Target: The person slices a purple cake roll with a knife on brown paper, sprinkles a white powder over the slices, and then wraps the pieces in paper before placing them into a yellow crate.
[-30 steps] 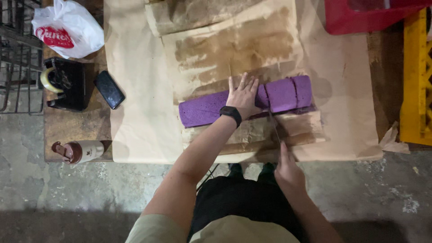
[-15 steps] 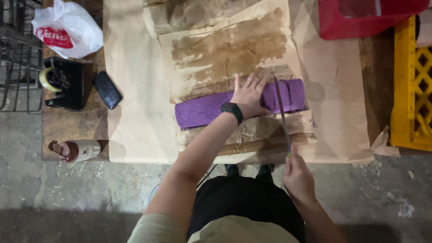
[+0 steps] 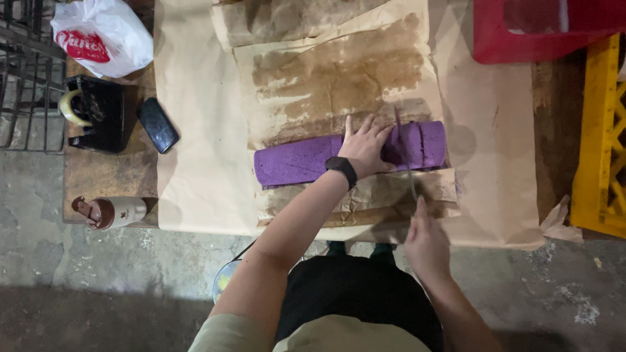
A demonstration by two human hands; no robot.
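purple cake roll (image 3: 306,160) on stained brown paper (image 3: 339,78); left hand (image 3: 365,146) flat on it, right hand (image 3: 425,244) closed on knife (image 3: 404,153). risk: blade beside fingers (image 3: 385,130); a slip could nick them.

Purple cake roll (image 3: 300,160): long, matte, lying flat and crosswise on stained brown baking paper (image 3: 339,78) atop the surface, right end scored with cut lines. Long thin knife (image 3: 405,156): blade laid across the roll near that right end, handle toward the near edge.
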